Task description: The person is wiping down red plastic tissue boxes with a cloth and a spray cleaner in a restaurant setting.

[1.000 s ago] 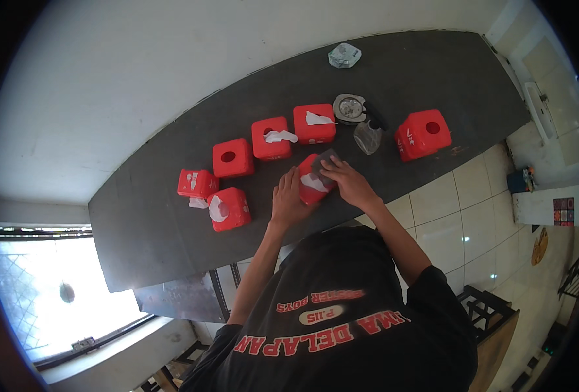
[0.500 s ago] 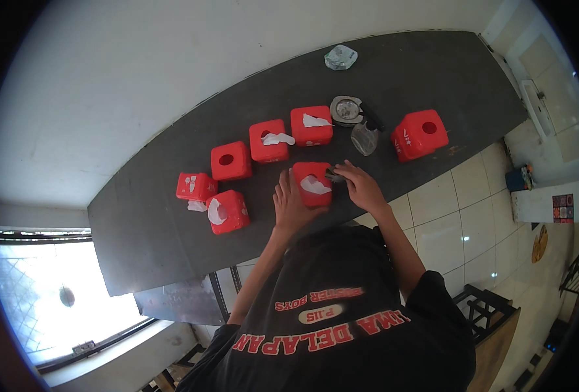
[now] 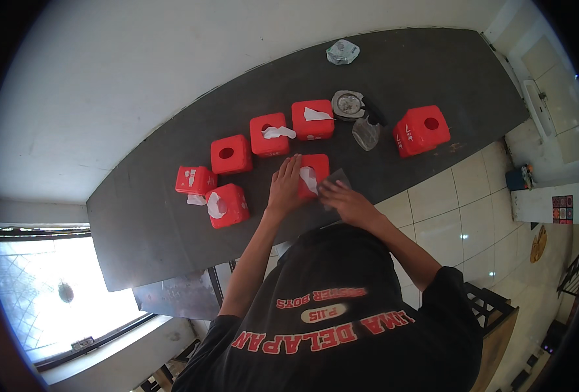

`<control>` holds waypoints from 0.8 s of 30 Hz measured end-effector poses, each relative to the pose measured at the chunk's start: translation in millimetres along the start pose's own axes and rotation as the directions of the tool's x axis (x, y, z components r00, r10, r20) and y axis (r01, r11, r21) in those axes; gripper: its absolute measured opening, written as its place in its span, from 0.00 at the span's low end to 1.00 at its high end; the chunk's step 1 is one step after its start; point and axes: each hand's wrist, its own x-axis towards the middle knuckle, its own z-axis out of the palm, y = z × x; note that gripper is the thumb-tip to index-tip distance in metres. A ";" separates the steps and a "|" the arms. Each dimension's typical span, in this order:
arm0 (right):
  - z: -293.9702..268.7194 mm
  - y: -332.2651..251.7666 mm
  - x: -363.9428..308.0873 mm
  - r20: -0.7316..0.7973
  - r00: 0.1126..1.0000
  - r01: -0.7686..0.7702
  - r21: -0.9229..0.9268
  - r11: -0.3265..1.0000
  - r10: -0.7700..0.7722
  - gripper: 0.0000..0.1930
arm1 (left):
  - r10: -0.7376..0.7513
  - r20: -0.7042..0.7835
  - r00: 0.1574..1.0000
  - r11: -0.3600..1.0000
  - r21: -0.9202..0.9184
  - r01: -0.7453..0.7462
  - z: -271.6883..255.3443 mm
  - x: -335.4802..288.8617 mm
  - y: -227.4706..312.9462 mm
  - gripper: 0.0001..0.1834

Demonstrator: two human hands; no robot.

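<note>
Close to my body stands a red tissue box point(image 3: 319, 164) with a white tissue showing at its round opening. My left hand point(image 3: 285, 185) lies along its left side, fingers stretched out flat against it; the thumb is hidden. At the box's right side my right hand point(image 3: 349, 202) is closed on a thin, greyish, see-through piece point(image 3: 337, 177), perhaps a cloth or plastic sheet. Beyond my hands, red tissue boxes with tissues point(image 3: 262, 145) point(image 3: 320, 129) and one without a visible tissue point(image 3: 232, 163) form a slanting row.
Two more tissue boxes point(image 3: 195, 177) point(image 3: 236, 210) stand at the left, another point(image 3: 410, 141) at the right, on a dark table point(image 3: 171, 157). Farther back are a round grey ashtray-like dish point(image 3: 349, 104), a clear plastic piece point(image 3: 366, 136), a black object point(image 3: 375, 112) and a crumpled packet point(image 3: 343, 52).
My right hand has moved left and nearer me along the box, and the see-through piece now spreads beside it. My left hand has shifted slightly, covering more of the box.
</note>
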 end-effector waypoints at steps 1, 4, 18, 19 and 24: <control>-2.6 -1.9 -0.3 0.053 0.996 0.070 0.019 0.997 -0.071 0.21 | 0.001 -0.002 1.000 1.000 0.000 -0.001 0.3 -0.3 -1.4 0.71; -12.2 -2.7 5.5 0.114 0.991 0.037 0.283 0.958 -0.072 0.20 | 0.010 0.006 1.000 1.000 0.005 -0.010 2.5 -4.0 -7.3 0.71; -9.7 -5.6 17.3 0.077 0.988 -0.137 0.016 0.990 0.135 0.19 | -0.032 -0.020 0.999 0.995 -0.100 0.029 12.1 -9.3 -5.6 0.71; -12.1 -5.4 13.3 0.124 0.990 -0.054 -0.050 0.997 0.060 0.19 | -0.031 -0.021 0.999 0.994 -0.101 0.029 13.1 -9.4 -4.2 0.71; -28.3 -4.3 5.4 0.185 0.982 0.017 0.138 0.990 -0.043 0.19 | 0.002 -0.046 0.999 0.989 -0.145 -0.009 12.8 -11.4 -7.7 0.70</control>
